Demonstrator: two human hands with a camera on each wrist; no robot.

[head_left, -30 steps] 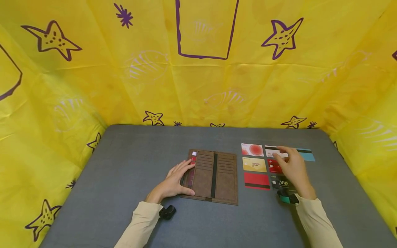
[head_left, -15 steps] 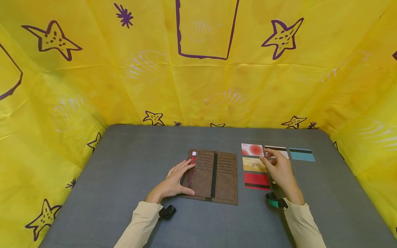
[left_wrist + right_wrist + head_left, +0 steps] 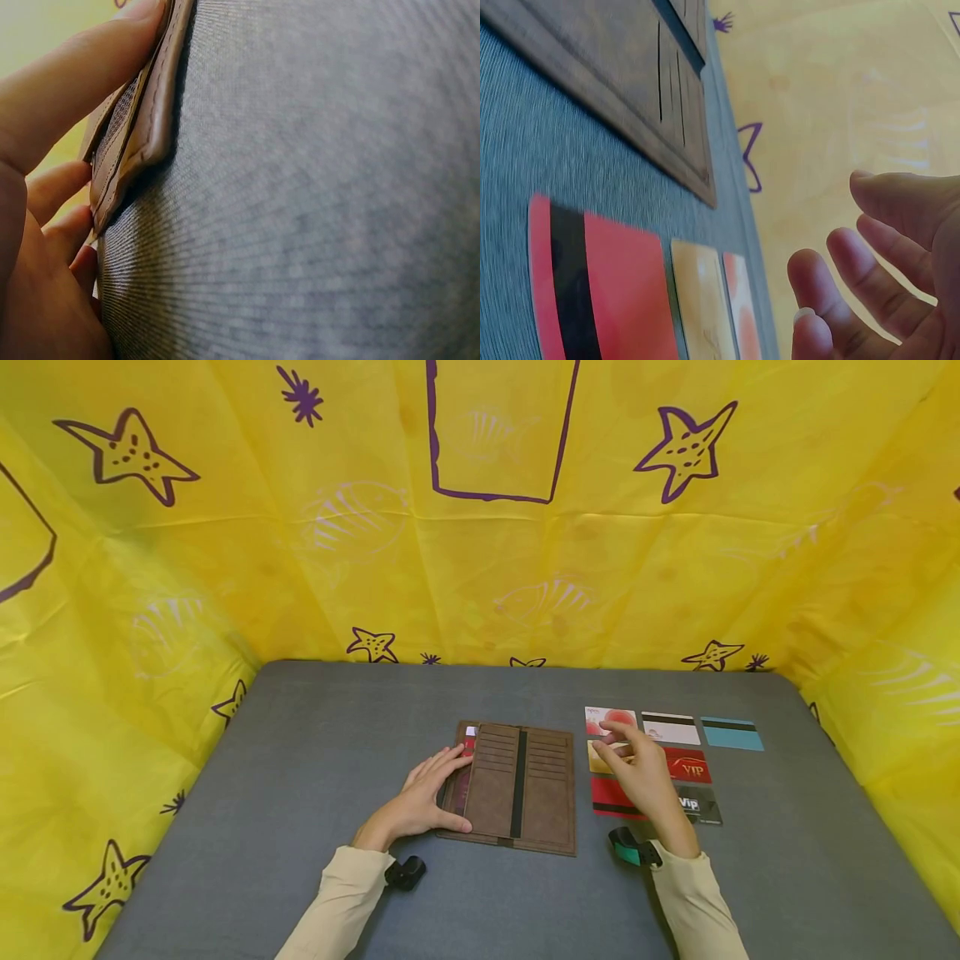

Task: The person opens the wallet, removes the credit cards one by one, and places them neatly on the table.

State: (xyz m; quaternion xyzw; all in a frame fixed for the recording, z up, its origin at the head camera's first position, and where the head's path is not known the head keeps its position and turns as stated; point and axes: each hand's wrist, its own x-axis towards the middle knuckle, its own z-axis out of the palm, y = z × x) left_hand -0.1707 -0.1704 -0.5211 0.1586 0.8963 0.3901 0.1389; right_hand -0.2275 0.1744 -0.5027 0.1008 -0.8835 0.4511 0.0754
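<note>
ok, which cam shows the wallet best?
Head: all of the open wallet is in frame, slots and strap visible from above; the left hand covers some of its left side. Left wrist: just layered edges near one corner. Right wrist: slots and strap, cropped.

Over my remote feeds, the wallet [image 3: 491, 793] looked like matt brown leather, its edge stitched, with a layer of fine mesh [image 3: 118, 120] showing inside. Its black strip [image 3: 518, 787] resembled dull woven elastic. I read the red card [image 3: 626, 277] and gold card [image 3: 703, 296] as smooth, softly glossy plastic. The tabletop [image 3: 322, 172] was matt, ribbed cloth; the yellow backdrop [image 3: 457, 556], smooth, creased, faintly shiny sheeting; the left sleeve [image 3: 333, 902], matt fabric.
</note>
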